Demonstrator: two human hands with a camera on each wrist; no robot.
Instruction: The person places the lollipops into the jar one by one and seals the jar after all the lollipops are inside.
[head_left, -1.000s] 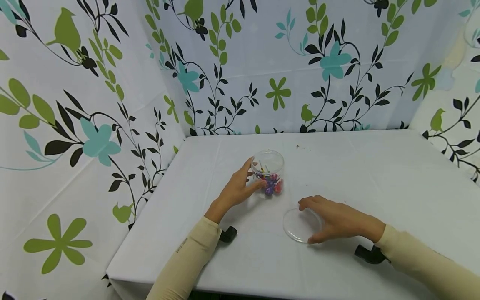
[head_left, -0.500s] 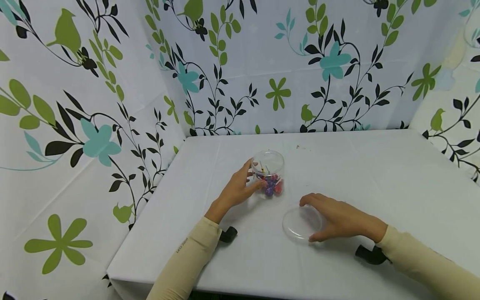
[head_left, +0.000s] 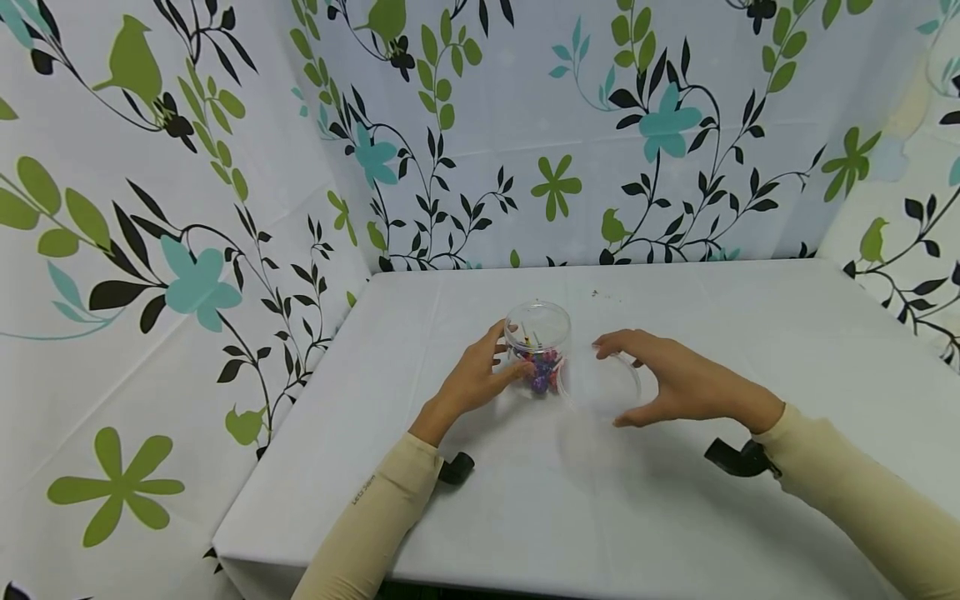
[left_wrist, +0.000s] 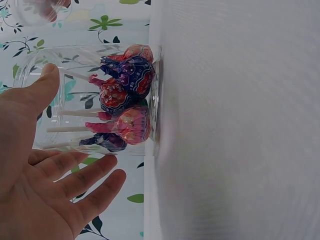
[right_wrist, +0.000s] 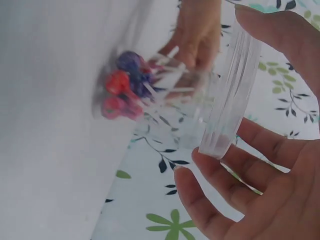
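Observation:
A clear jar [head_left: 537, 327] stands upright on the table, its top uncovered. Several wrapped lollipops [left_wrist: 131, 77] sit inside, purple, red and pink, heads down with white sticks up. My left hand [head_left: 477, 372] holds the jar's side, thumb on the near side and fingers round the far side. In my right hand [head_left: 686, 383] is a clear round lid [right_wrist: 232, 90], gripped by its edge between thumb and fingers. The lid is raised off the table, just right of the jar. In the head view the lid's outline is faint.
A white cloth covers the table [head_left: 750, 333]. Small dark specks [head_left: 596, 293] lie toward its back. Patterned curtains [head_left: 465, 167] with leaves and birds hang behind and at both sides.
My right hand has lifted the lid off the table and moved it up and away from me, closer to the jar. The left hand and the jar have hardly moved.

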